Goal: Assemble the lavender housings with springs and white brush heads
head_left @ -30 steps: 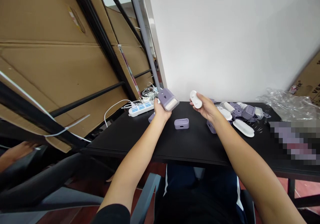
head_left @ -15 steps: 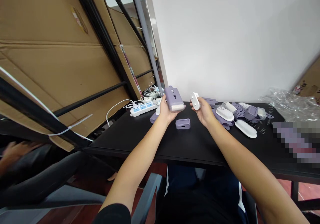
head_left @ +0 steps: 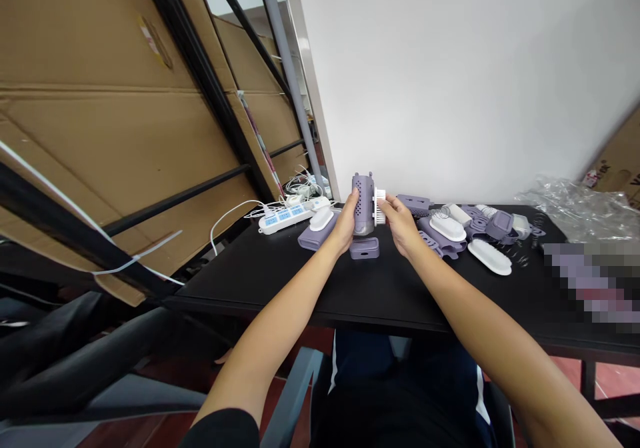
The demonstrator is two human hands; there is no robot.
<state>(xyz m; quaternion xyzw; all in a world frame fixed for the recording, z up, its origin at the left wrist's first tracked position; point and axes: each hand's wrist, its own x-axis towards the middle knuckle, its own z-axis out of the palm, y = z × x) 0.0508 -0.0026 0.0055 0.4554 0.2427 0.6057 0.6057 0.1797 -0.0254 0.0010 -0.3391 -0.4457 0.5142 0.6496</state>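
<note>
My left hand [head_left: 345, 227] is closed around a purple plastic housing [head_left: 364, 203] with rows of small holes in its side and a paler, translucent lower end. From the right, my right hand [head_left: 401, 225] pinches a white brush head [head_left: 380, 207] with bristle-like ridges. Its flat side is against or very close to the housing's right face; contact is hard to judge. Just below them, a small purple rectangular part [head_left: 365, 249] lies on the black table [head_left: 380, 295]. Beside my left wrist sits another purple housing [head_left: 313, 238], with a white oval piece [head_left: 321, 219] on it.
A white power strip [head_left: 287, 217] and tangled cables lie at the back left. To the right are purple parts [head_left: 500, 223], white oval pieces [head_left: 490, 257] and loose springs [head_left: 520, 260]. Clear plastic wrap [head_left: 585, 208] lies further right. A white wall [head_left: 440, 88] stands behind.
My hands have come together. The purple housing has turned so its perforated side shows, and the white brush head has moved left to its right face.
</note>
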